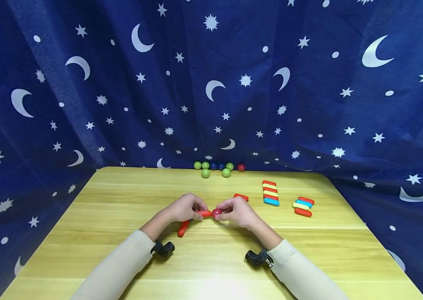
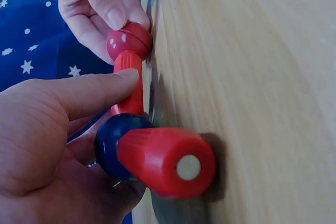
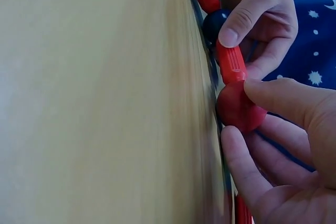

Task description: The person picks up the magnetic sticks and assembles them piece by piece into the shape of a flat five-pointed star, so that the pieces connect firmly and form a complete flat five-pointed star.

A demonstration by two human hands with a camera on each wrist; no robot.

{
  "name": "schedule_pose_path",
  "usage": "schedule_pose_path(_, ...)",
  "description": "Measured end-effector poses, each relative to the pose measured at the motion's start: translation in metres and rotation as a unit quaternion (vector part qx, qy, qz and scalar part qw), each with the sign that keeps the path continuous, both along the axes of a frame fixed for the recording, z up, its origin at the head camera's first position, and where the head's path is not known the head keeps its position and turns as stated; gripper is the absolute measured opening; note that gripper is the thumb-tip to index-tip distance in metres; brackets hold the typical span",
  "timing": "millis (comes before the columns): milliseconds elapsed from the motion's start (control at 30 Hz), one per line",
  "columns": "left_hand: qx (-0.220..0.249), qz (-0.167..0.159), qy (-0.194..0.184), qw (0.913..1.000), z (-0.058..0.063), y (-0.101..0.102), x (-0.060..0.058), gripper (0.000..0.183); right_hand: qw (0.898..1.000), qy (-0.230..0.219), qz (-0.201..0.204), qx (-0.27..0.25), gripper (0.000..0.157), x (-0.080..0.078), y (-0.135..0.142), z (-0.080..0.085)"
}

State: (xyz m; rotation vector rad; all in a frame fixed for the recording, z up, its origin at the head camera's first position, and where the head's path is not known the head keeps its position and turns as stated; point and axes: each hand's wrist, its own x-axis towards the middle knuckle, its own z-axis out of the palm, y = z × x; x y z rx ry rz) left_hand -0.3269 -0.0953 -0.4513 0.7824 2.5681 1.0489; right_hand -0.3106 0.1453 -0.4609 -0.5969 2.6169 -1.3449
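Observation:
My left hand (image 1: 185, 208) pinches a short red magnetic stick (image 2: 131, 98) between thumb and fingers. At one end of that stick is a dark blue ball (image 2: 110, 145), and a second red stick (image 1: 183, 228) juts from the ball toward the near side, a pale disc showing in its tip. Opposite, my right hand (image 1: 238, 211) holds a red ball (image 3: 239, 107) between thumb and fingertips. This ball touches the free end of the pinched stick. Just beyond the right hand lies another red stick (image 1: 241, 197), partly hidden by it.
Along the table's back edge sit several green balls (image 1: 205, 173), dark blue balls (image 1: 221, 166) and a red ball (image 1: 241, 167). To the right, one row of red, yellow and blue sticks (image 1: 270, 194) lies beside a smaller group (image 1: 303, 204). A starry blue curtain (image 1: 211, 108) surrounds the wooden table (image 1: 211, 258).

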Motion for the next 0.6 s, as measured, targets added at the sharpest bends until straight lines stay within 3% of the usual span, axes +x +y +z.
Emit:
schedule_pose_path(333,0.003,-0.006,0.012,0.9999,-0.001,-0.002,0.001,0.022,1.0,0.019,0.022,-0.01,0.037,0.001,-0.003,0.001)
schedule_pose_path(600,-0.005,0.066,0.02,0.9976,-0.001,-0.016,0.01,0.043,1.0,0.019,0.005,0.019,0.03,0.008,0.007,0.008)
